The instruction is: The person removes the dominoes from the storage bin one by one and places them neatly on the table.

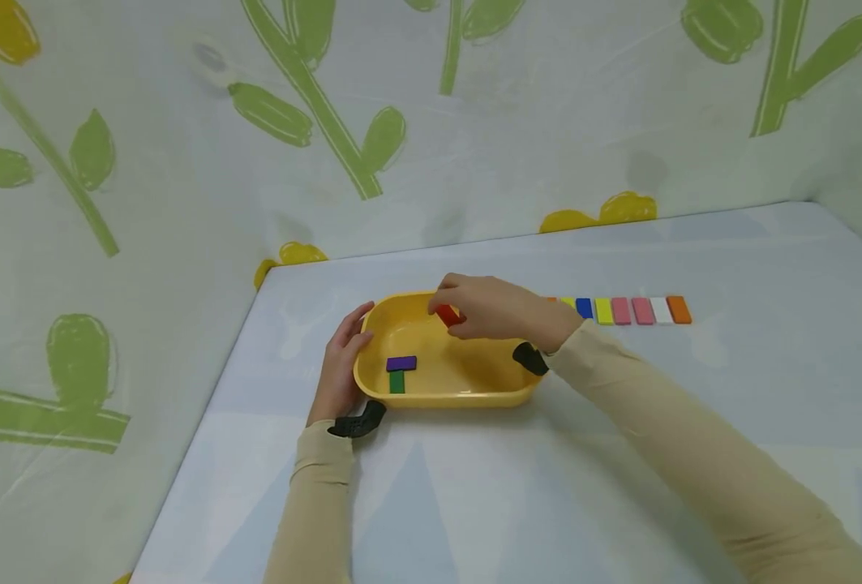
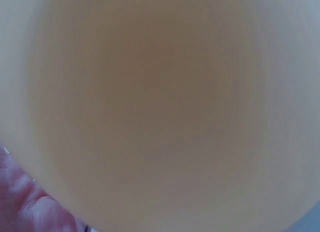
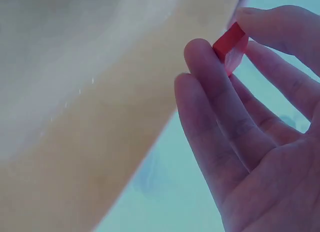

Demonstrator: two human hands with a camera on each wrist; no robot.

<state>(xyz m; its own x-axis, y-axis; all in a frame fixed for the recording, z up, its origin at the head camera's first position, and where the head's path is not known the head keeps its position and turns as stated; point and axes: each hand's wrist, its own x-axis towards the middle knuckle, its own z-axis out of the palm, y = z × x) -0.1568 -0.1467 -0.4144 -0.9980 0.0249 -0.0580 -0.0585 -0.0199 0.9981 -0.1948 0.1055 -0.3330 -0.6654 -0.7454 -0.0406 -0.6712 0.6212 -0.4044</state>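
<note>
Item on my screen: one yellow tub (image 1: 474,395), shallow, standing on the pale counter (image 1: 766,389). Contents so far, two pieces lying flat on the tub floor near its left end: a purple block (image 1: 401,363) and, touching it on the near side, a green block (image 1: 397,382). Third piece in transit: a red block (image 1: 447,315), pinched between the thumb and fingertips of my right hand (image 1: 492,308), held above the far part of the tub and not yet touching its floor; the right wrist view confirms the pinch, red block (image 3: 231,45) caught at the fingertips (image 3: 200,54) with the tub wall blurred beside them. My left hand (image 1: 341,369) rests against the tub's left outer wall, fingers laid along the rim with the thumb over the edge; the left wrist view is filled by blurred yellow plastic, so I cannot tell more of the grip from there. Outstanding stock: a row of blocks (image 1: 623,311) on the counter to the right of the tub, lying flat side by side, reading blue, yellow-green, pink, pink, white, orange, with the row's left end hidden behind my right hand. My judgement of progress: early, with two in, one about to go in, and most of the row untouched
</note>
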